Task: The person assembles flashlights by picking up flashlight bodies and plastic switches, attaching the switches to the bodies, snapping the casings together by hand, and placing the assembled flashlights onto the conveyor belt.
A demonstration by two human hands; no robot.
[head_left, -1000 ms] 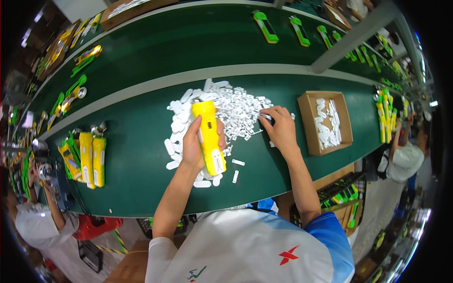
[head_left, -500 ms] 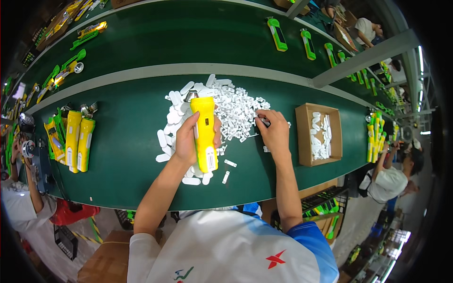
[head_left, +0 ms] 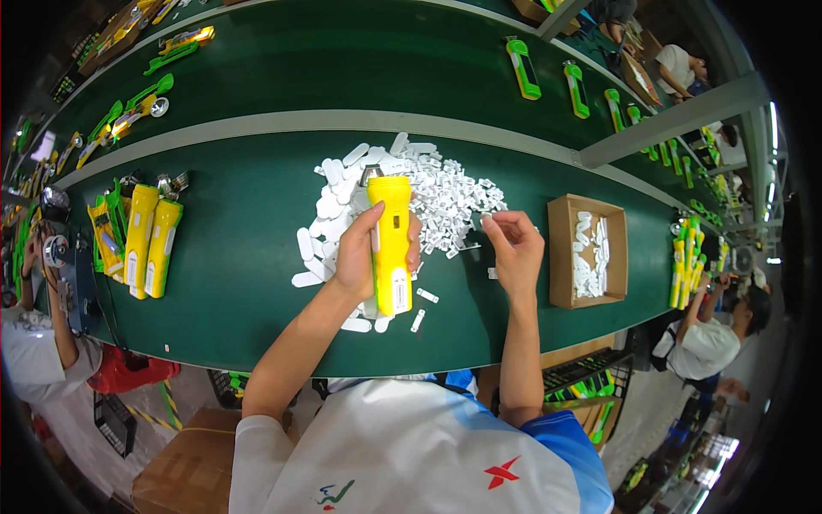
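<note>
In my left hand (head_left: 354,254) is a yellow flashlight (head_left: 393,257), held nearly upright in the picture with the fingers wrapped round its body. A small dark slot shows on its upper part and a white label on its lower end; its silvery head points away from me. My right hand (head_left: 517,253) is closed in a pinch at the right edge of a heap of small white plastic parts (head_left: 445,201). A small white piece seems to be between its thumb and fingertips, partly hidden. Larger white oval plates (head_left: 329,206) lie left of the small parts, partly behind the flashlight.
A cardboard box (head_left: 561,257) with white parts stands right of my right hand. Several yellow flashlights (head_left: 139,240) lie at the left, more (head_left: 682,261) at the far right. Beyond a grey rail (head_left: 282,122), green lamps (head_left: 523,68) lie on a green belt. Co-workers sit at both sides.
My right hand has drawn back slightly to the right from the heap, its fingers now pinched together. The flashlight stays in my left hand. The whole view has shifted a little.
</note>
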